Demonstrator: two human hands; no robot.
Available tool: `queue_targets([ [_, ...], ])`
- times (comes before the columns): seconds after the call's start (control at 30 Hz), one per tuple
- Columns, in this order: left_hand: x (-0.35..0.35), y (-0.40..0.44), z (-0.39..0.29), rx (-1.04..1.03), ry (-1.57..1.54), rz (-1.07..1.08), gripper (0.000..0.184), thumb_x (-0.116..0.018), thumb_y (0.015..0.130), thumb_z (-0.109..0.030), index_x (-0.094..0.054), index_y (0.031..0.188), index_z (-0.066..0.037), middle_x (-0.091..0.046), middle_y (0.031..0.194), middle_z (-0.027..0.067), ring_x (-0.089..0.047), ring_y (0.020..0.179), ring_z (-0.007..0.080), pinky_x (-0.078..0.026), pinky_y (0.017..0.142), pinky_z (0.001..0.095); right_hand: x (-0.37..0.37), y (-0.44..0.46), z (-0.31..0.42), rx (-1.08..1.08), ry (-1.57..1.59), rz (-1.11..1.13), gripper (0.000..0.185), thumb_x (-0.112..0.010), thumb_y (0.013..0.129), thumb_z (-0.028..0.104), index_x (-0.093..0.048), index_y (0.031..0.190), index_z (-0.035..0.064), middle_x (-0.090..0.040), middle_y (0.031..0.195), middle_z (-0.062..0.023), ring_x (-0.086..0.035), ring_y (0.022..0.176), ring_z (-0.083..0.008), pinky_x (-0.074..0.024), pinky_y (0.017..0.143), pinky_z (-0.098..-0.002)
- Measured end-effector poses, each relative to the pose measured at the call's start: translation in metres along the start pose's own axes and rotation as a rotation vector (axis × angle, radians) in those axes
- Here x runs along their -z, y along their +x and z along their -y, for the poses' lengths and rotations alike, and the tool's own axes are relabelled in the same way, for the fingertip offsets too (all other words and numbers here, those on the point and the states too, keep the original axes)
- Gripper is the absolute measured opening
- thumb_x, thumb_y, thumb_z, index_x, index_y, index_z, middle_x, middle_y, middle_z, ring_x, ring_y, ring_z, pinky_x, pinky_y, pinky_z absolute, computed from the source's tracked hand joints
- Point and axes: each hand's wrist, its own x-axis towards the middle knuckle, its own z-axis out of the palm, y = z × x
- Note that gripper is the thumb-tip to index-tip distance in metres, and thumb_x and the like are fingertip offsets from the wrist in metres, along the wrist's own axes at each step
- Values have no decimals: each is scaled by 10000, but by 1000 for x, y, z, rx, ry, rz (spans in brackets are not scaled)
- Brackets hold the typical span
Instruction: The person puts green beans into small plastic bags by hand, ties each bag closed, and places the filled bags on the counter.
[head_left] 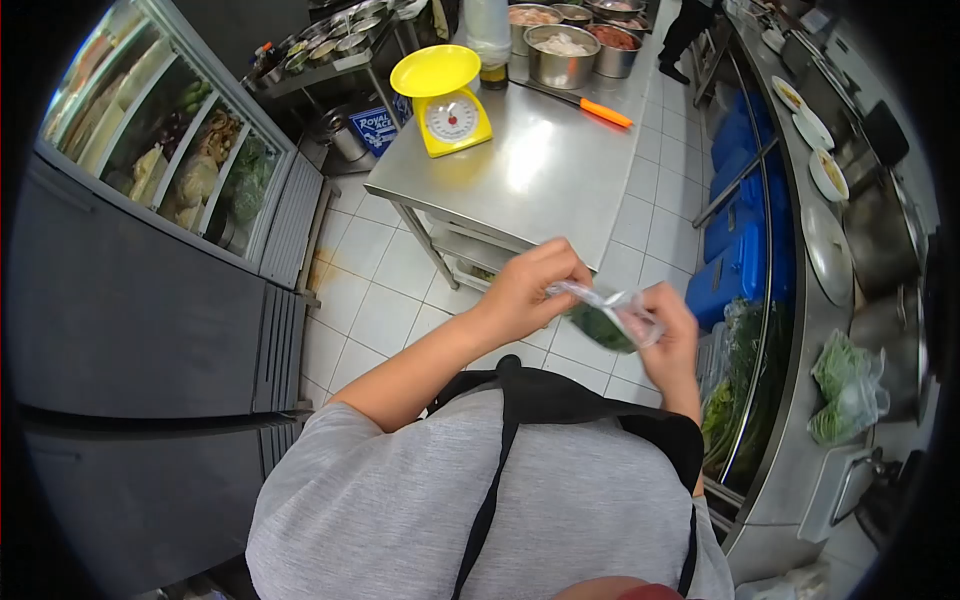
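The clear plastic bag (602, 328) is in the head view, just above the front of the person's body, held between both hands. Something dark green is inside it, but it is blurred and I cannot tell what it is. The left hand (540, 285) is at the ten o'clock side of the bag, and its grip pinches the edge. The right hand (668, 325) is at the three o'clock side, and its grip pinches the other end, with the fingers bent.

Seen from the bag, the metal counter (540, 150) lies toward twelve o'clock. On it, the yellow scale (455, 120) stands at eleven o'clock. The knife with an orange handle (605, 112) lies at twelve o'clock, near the metal pots (562, 68). The glass-door fridge (170, 140) is at ten o'clock. The blue containers (735, 265) are at two o'clock. A bag of green leaves (845, 390) rests between three and four o'clock.
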Motion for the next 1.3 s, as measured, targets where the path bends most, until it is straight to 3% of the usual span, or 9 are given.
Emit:
queue_targets([
  [0.23,66,68,72,4,163,-65,113,-661,766,-77,-589,827,-15,-560,755,71,-510,633,166,-407,559,252,-21,121,-32,-53,-175,-41,168,-672,735,81,-526,759,1,-483,688,-52,-449,601,-133,-344,527,-238],
  [0.33,79,88,52,-56,162,-210,207,-607,810,-86,-585,1016,-69,-610,848,76,-576,702,182,-449,601,267,-14,154,-37,-9,-97,-99,131,-648,754,63,-554,832,16,-510,733,-38,-448,599,-116,-354,537,-222],
  [0.57,104,134,142,-9,554,15,236,-548,844,-121,-554,1080,-126,-620,844,106,-599,743,260,-467,628,321,-56,228,-135,52,96,125,239,-543,797,-15,-563,1021,65,-550,876,-16,-465,617,-91,-396,578,-218],
  [0.77,121,140,157,122,321,-23,135,-561,822,-137,-574,928,-54,-590,715,121,-572,627,253,-431,571,320,-58,251,-147,-29,310,211,88,-515,859,37,-562,932,22,-523,852,-6,-449,607,-65,-383,559,-186],
  [1.0,166,134,172,307,533,16,96,-565,754,-84,-540,822,-21,-550,665,93,-548,561,167,-413,524,295,-56,239,-121,-29,236,403,76,-574,842,114,-569,867,42,-505,1030,-40,-492,796,-99,-421,641,-226],
  [1.1,172,124,166,292,203,28,118,-581,742,-52,-531,848,-41,-533,690,19,-548,578,107,-409,507,251,-69,244,-114,-28,52,448,115,-605,818,138,-558,864,44,-496,1072,-53,-502,894,-137,-433,687,-267],
  [1.17,165,124,165,644,-436,-5,191,-626,743,-44,-523,903,-61,-515,759,-29,-546,617,74,-413,518,211,-95,244,-103,-72,47,429,140,-619,805,151,-550,861,42,-498,1082,-60,-504,931,-161,-435,705,-287],
  [1.27,149,123,173,541,-773,-85,312,-653,759,-62,-487,1023,-72,-512,832,-17,-556,746,74,-435,613,207,-143,239,-102,75,4,140,160,-607,755,81,-538,889,24,-536,1016,-89,-536,891,-224,-439,719,-325],
  [1.3,150,121,178,542,-777,-75,312,-653,759,-62,-487,1023,-72,-512,832,-17,-556,746,74,-435,613,207,-149,247,-109,40,-48,280,185,-582,726,41,-546,907,21,-547,972,-107,-544,876,-255,-441,728,-336],
])
